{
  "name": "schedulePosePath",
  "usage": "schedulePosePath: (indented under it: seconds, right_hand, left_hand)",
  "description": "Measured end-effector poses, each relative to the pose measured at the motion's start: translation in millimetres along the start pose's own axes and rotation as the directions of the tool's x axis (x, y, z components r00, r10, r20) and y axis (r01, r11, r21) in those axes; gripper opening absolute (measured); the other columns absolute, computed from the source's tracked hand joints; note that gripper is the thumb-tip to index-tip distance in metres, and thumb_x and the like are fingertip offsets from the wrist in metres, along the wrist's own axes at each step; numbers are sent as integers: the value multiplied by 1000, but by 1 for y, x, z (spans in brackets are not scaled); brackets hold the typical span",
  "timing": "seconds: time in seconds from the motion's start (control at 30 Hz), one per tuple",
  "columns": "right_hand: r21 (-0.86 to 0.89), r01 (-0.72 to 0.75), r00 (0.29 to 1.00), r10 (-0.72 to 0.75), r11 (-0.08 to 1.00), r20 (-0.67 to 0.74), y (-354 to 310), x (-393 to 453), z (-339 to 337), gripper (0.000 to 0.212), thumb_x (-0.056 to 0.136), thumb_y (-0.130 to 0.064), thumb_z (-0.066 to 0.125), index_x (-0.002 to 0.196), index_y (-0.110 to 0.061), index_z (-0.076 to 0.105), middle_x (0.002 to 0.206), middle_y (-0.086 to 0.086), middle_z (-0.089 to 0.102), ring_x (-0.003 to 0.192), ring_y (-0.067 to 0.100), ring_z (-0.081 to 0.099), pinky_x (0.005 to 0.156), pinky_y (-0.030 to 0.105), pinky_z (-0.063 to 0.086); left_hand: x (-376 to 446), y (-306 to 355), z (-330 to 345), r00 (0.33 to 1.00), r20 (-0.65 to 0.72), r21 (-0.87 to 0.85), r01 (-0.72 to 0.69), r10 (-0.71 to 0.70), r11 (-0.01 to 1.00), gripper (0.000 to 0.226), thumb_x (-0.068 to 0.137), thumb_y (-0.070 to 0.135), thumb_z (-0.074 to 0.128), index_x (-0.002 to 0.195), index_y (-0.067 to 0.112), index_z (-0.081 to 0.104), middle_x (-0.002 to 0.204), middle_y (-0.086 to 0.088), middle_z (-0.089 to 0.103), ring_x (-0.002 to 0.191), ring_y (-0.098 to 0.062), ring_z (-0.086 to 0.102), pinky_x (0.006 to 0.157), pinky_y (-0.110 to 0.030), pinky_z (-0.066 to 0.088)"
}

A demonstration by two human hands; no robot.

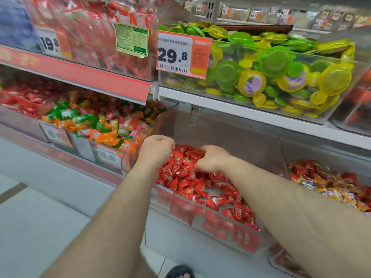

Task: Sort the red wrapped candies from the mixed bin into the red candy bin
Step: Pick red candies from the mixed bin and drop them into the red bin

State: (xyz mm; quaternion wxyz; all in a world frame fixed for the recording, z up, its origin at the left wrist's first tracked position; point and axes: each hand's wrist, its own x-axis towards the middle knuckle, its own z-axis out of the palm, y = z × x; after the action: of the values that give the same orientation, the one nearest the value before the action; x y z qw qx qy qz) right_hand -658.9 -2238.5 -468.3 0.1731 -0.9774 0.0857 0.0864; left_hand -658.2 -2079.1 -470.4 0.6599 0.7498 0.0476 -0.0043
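The clear red candy bin [200,213] holds a heap of red wrapped candies [202,187]. Left of it, the mixed bin [128,155] holds green, orange and pink sweets. The left hand [156,149] hovers fisted over the heap; whether it holds anything cannot be told. The right hand [212,158] digs curled fingers into the candies.

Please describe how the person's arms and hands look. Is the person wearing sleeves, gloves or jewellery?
Both forearms are bare up to the edge of the picture: no sleeves show. The left hand and the right hand wear no gloves, and no watch, bracelet or ring can be seen. At the bottom edge, a dark sandal shows on one foot.
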Motion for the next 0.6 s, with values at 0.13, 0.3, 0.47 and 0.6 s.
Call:
schedulePosePath:
  seconds: [0.13,0.3,0.47,0.6]
  right_hand:
    - [-276,194,948,-107,941,300,-4,15,20,89,82,-75,51,153,-48,4,165,4,-10,151,33,1,122,49,6]
    - [-526,160,913,77,835,401,10,20,27,95,87,-76,39,154,-36,-15,161,6,-24,150,37,2,120,49,12]
    - [-359,116,946,7,926,324,17,-6,-11,97,86,-69,53,157,-32,-1,165,5,0,151,26,11,121,40,15]
    - [-268,168,982,-138,949,128,24,-59,-37,57,86,-62,55,137,-36,49,134,-3,56,130,22,48,108,42,37]
  left_hand:
    - [1,-1,-1,1000,1,40,-20,20,999,18,89,15,56,93,3,69,85,-5,63,78,-19,54,60,-27,41]
    - [1,-5,1,991,119,200,-88,65,976,17,85,17,57,68,18,62,57,11,52,59,-13,44,58,-25,38]
    - [-15,5,13,971,158,405,-231,181,885,9,86,24,60,90,27,67,84,15,63,80,-5,60,69,-25,44]
    - [-42,18,39,924,260,367,-363,280,857,15,86,19,59,95,28,67,86,13,66,80,-6,61,68,-20,43]
